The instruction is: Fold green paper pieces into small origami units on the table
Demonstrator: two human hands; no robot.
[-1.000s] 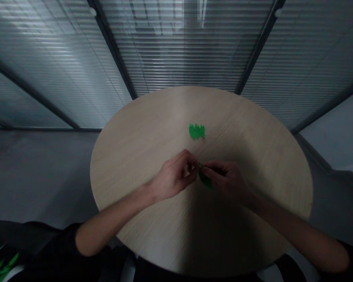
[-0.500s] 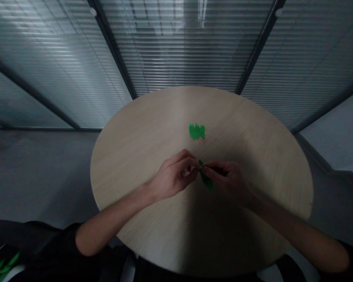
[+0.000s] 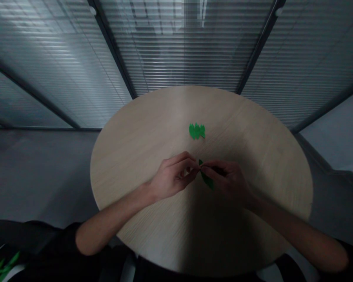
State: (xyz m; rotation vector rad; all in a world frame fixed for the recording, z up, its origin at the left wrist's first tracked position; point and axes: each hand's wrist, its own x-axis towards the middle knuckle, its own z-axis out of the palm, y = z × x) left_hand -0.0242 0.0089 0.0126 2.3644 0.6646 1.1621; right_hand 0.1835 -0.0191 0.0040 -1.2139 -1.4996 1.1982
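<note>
Green leaf cutout (image 3: pixel 206 180) hangs just above the round pale wood table (image 3: pixel 253 156), its upper tip pinched narrowly between the fingertips of our left hand (image 3: pixel 173 176) and right hand (image 3: pixel 226 182), which nearly meet there. Beyond our hands, three overlapping green leaf cutouts (image 3: pixel 197 131) lie together on the tabletop. More green pieces (image 3: pixel 0 270) show near our dark sleeve (image 3: pixel 41 239), low on the left.
</note>
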